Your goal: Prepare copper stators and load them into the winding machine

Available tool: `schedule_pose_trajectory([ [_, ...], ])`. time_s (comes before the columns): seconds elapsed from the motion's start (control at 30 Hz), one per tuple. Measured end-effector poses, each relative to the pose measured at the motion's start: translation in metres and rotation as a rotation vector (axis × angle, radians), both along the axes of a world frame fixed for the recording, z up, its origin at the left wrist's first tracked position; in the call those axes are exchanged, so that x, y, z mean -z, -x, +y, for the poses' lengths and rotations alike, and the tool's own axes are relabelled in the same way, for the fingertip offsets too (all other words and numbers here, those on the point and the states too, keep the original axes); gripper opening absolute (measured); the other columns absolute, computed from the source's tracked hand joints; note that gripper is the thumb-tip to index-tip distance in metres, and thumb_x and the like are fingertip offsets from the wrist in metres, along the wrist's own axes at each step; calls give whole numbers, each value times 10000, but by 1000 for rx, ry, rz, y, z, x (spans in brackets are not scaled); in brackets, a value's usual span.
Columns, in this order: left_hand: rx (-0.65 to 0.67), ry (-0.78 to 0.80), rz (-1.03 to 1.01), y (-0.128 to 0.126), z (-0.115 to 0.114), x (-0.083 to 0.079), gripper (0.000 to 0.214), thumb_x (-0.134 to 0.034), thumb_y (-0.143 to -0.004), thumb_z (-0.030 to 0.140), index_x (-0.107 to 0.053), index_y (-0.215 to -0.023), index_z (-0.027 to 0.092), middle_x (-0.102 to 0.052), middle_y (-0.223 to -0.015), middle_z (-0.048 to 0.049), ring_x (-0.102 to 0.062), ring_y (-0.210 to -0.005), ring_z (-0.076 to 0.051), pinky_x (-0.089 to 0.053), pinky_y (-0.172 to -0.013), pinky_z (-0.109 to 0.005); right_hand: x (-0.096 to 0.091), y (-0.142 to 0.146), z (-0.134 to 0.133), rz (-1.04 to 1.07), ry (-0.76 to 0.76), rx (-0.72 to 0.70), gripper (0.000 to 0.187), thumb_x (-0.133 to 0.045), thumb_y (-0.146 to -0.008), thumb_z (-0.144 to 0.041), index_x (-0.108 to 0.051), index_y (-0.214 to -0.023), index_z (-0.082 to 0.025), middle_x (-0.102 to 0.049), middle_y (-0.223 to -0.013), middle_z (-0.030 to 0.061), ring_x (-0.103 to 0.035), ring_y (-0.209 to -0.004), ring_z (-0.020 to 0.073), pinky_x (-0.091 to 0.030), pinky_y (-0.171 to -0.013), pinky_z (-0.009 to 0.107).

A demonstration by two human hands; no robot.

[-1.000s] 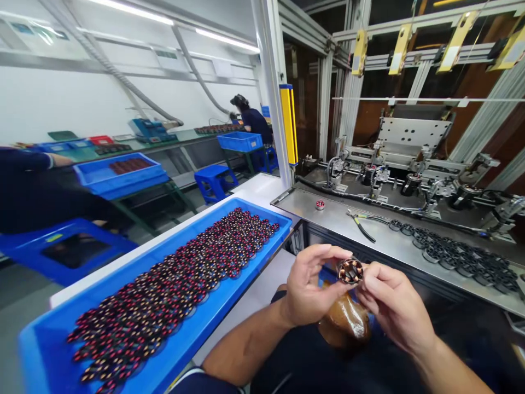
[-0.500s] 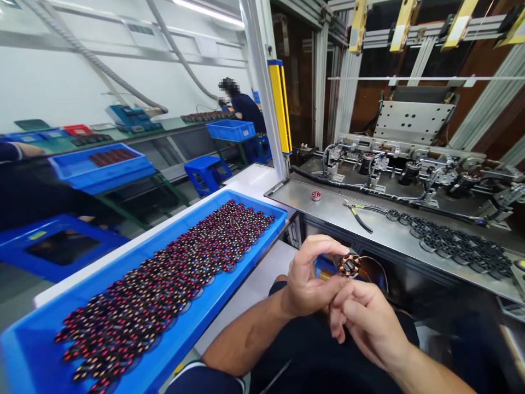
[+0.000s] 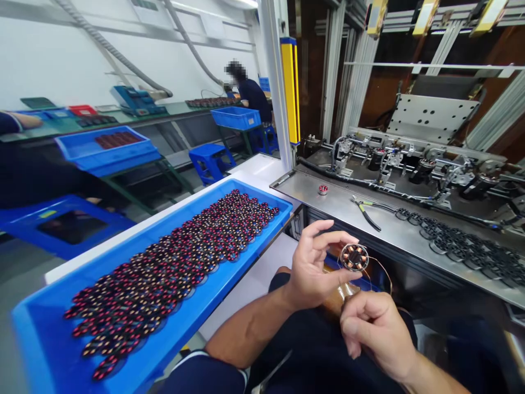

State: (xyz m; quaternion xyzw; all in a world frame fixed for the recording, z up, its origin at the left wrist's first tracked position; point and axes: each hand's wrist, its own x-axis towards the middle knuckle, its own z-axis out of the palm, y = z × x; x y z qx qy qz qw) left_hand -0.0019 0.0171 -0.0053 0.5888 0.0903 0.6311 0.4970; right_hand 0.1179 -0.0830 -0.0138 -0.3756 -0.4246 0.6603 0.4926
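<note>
At far left, a co-worker's sleeve (image 3: 9, 121) shows above a blue stool (image 3: 24, 219), and a bin (image 3: 127, 156) of dark red parts (image 3: 118, 140) stands before the bench (image 3: 176, 113). Nearer, a long blue tray (image 3: 197, 306) carries a spread of small stators (image 3: 172, 262), dark with red and copper spots. Beyond its far end, another co-worker (image 3: 254, 98) is at the bench. Right of the tray, the left hand (image 3: 314, 262) pinches a copper stator (image 3: 355, 257) between thumb and fingertips, its round face towards the camera; thin wire (image 3: 385, 271) loops out on its right. Farther back, a red stator (image 3: 323, 190) and pliers (image 3: 369, 218) rest on the metal table (image 3: 301, 191). Below the copper stator, a shiny brown bundle (image 3: 342, 294) shows between the hands. The right hand (image 3: 379, 328) has its fingers curled in; whether they grip the wire, I cannot tell. Rightmost, black rings (image 3: 463, 243) lie before the machine (image 3: 435, 120).
</note>
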Motion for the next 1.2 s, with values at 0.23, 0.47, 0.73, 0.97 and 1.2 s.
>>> schedule_pose_trajectory([
  [0.23, 241, -20, 56, 9, -5, 9, 754, -769, -795, 42, -396, -1396, 303, -708, -1270, -79, -728, -1000, -141, -584, -926, -284, -22, -45, 6, -105, -206, 212, 406, -696, -841, -579, -727, -823, -174, -647, -706, 34, -579, -616, 137, -472, -589, 247],
  [0.47, 370, 24, 146, 6, -19, 13, 723, -688, -854, 24, -356, -1448, 269, -640, -1371, -159, -697, -1147, -210, -569, -1004, -363, -45, -35, 2, -197, -91, 248, 405, -727, -857, -467, -621, -608, -166, -585, -571, 11, -492, -581, 120, -386, -587, 251],
  [0.73, 373, 269, 85, 1, -22, 8, 721, -853, -701, 80, -503, -1307, 255, -727, -1134, -74, -736, -940, -156, -603, -848, -269, -25, -36, -3, -200, -115, 216, 382, -728, -853, -463, -633, -616, -179, -580, -570, 6, -481, -584, 133, -377, -595, 272],
  [0.97, 474, 596, 171, 3, -22, 1, 466, -856, -727, 194, -691, -1159, 133, -752, -1165, -156, -761, -971, -230, -606, -921, -342, -2, -33, -2, -408, -163, 341, 355, -710, -872, -441, -641, -635, -185, -610, -616, 14, -519, -591, 138, -403, -572, 260],
  [1.2, -4, 144, 372, 4, -26, 3, 485, -828, -744, 174, -692, -1209, 139, -747, -1190, -158, -747, -1035, -256, -632, -913, -357, 5, -32, 1, -488, -270, 427, 242, -700, -886, -395, -676, -760, -190, -658, -741, 41, -597, -688, 173, -477, -647, 280],
])
